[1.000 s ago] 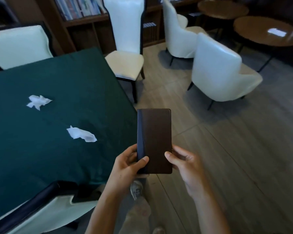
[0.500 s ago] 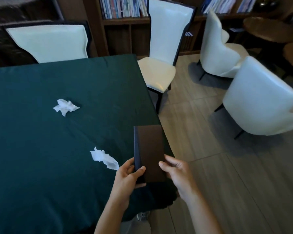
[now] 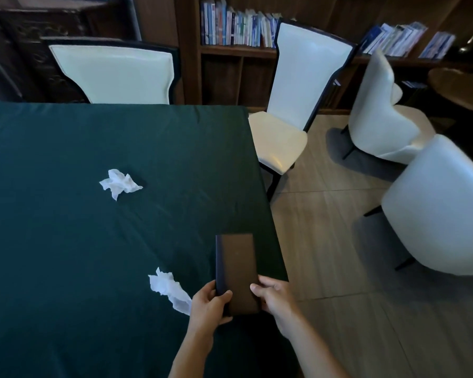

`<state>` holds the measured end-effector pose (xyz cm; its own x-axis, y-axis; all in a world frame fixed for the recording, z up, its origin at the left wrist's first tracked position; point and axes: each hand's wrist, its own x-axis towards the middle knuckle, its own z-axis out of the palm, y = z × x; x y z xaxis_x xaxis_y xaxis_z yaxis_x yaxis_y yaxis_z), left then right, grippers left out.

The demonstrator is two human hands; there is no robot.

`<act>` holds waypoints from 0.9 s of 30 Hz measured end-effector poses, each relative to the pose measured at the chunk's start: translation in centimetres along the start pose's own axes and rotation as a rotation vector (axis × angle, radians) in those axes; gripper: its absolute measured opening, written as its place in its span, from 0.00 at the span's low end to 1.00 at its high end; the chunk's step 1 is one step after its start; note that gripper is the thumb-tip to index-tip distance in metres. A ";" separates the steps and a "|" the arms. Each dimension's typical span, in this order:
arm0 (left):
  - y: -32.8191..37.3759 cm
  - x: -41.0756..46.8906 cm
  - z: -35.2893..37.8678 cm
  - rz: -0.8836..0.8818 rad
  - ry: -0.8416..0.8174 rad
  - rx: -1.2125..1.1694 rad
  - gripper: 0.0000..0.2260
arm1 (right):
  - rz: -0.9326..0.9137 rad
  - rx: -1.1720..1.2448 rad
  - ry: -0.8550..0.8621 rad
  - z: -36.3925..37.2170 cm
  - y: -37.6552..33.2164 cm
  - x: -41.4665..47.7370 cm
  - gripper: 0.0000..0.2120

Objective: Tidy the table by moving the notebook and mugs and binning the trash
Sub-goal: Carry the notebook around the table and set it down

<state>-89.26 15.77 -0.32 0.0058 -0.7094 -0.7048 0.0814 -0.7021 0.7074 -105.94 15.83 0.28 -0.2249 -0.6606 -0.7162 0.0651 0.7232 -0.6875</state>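
Library-type room, bookshelf [image 3: 230, 31] behind the table [image 3: 66, 268], which has a dark green cloth. Left hand [image 3: 208, 306] grasps the near left edge of the notebook [image 3: 236, 268], thumb on the cover and fingers curled under at the spine. Right hand [image 3: 276, 298] grasps the near right edge the same way, thumb on top, other fingers hidden below. The brown notebook is closed and lies flat and lengthwise at the table's near right corner, just inside the right edge. Cannot tell if it rests on the cloth or hovers just above. The two-handed end grip likely keeps it level and square to the table edge. One crumpled tissue [image 3: 167, 287] lies on the table just left of the left hand, probably next for binning. Second tissue [image 3: 119, 182] sits mid-table, well apart. No mugs or bin in view. One white chair [image 3: 112, 75] at the table's far side, another [image 3: 298, 91] off its far right corner.
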 end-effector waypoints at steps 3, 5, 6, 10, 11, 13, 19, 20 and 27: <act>0.1 1.5 0.3 -0.021 0.044 0.045 0.21 | 0.017 -0.031 0.005 0.2 -0.6 1.7 0.18; 0.1 2.5 0.6 -0.026 0.083 0.070 0.22 | 0.031 -0.071 -0.002 0.4 -1.0 2.8 0.21; 0.2 2.8 0.7 -0.029 0.102 0.081 0.22 | 0.045 -0.078 -0.006 0.4 -1.0 3.3 0.22; 0.2 3.9 1.2 -0.059 0.168 0.132 0.22 | 0.095 -0.110 -0.026 0.4 -1.0 5.2 0.22; 0.3 4.1 1.3 -0.064 0.187 0.147 0.23 | 0.109 -0.112 -0.030 0.5 -1.1 5.7 0.22; 0.5 4.5 1.4 -0.069 0.221 0.181 0.25 | 0.129 -0.115 -0.037 0.7 -1.3 6.1 0.21; 1.2 5.1 1.8 -0.036 0.324 0.388 0.25 | 0.059 -0.236 0.102 1.4 -1.7 6.2 0.20; 1.3 5.0 1.8 -0.010 0.334 0.423 0.24 | 0.048 -0.277 0.131 1.5 -1.9 6.1 0.20; 2.4 4.9 1.4 -0.026 0.308 0.705 0.27 | -0.035 -0.557 0.159 1.4 -3.9 4.8 0.19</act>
<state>-90.44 10.49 -2.02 0.2986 -0.7156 -0.6315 -0.5686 -0.6648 0.4845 -105.95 9.62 -0.65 -0.3639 -0.6786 -0.6380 -0.4565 0.7270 -0.5129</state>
